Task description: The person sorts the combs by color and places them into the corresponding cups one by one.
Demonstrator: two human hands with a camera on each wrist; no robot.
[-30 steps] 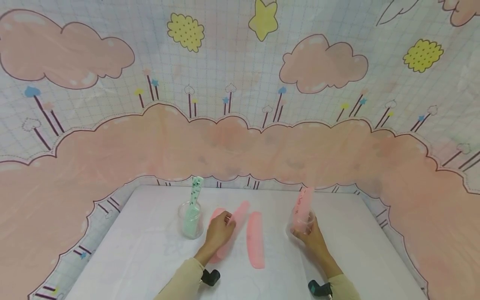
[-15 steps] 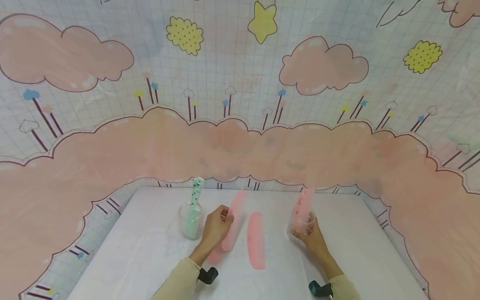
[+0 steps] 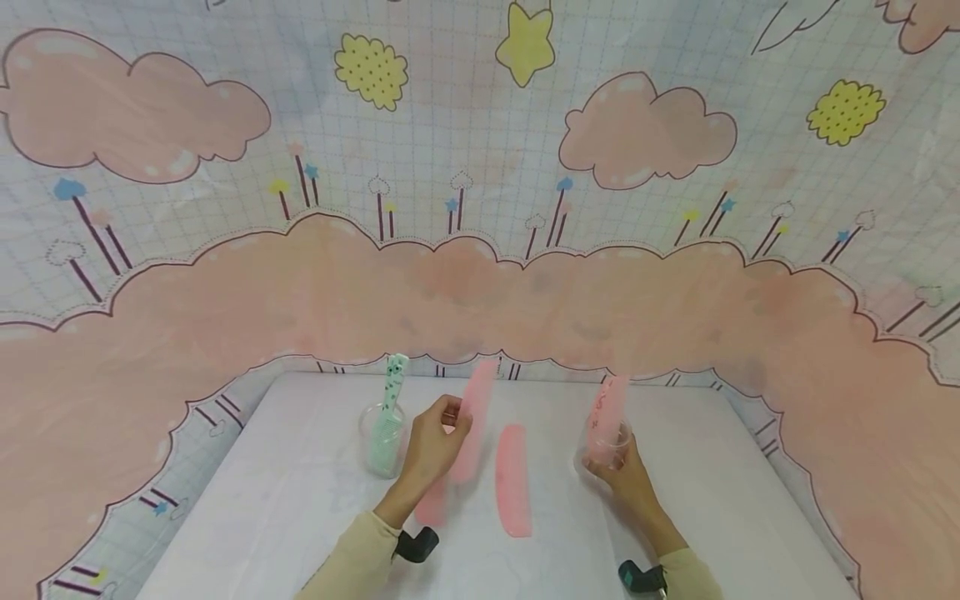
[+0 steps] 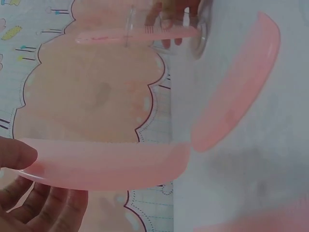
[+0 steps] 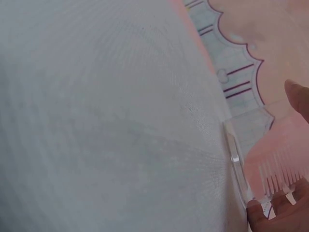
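My left hand pinches a pink comb by one side, thumb against fingers, and holds it raised and nearly upright. In the left wrist view this comb shows its smooth curved back. At the right, my right hand grips a clear cup low on its wall. Inside that cup stands another pink comb with red markings, its teeth seen through the plastic in the right wrist view. A flat pink comb lies between the hands; one more pink comb lies partly hidden beneath my left wrist.
Left of my left hand, a second clear cup holds a mint-green comb with a dark-patterned handle. All of it stands on a white table, with a cartoon-printed cloth behind.
My left hand has lifted its pink comb off the one beneath, moving it up and away and turning it more upright. My right hand stays on its cup.
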